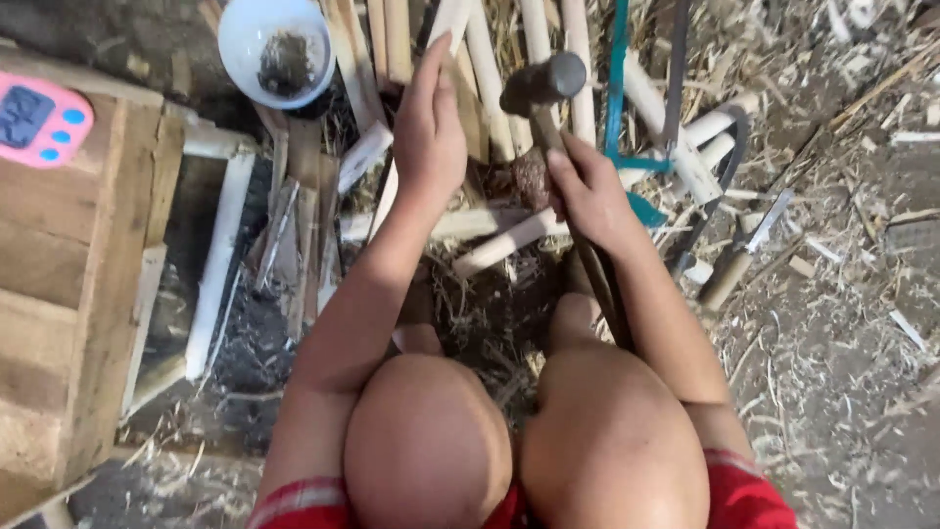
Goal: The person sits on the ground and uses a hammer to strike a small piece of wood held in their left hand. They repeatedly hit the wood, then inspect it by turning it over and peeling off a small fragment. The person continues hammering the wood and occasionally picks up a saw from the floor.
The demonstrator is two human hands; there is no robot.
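I squat over a pile of pale wooden sticks (490, 69) on the ground. My left hand (428, 132) lies flat on the sticks with fingers stretched forward, pressing on one. My right hand (589, 191) grips the dark handle of a hammer just below its head. The hammer's dark metal head (544, 83) stands raised above the sticks, just right of my left hand's fingertips. A short pale stick (504, 243) lies crosswise under both wrists.
A white bowl (240, 39) with dark bits stands at the back left. A wooden crate (88, 294) with a pink timer (39, 120) fills the left. A teal-framed saw (619, 88) and a knife (749, 250) lie right, among shavings.
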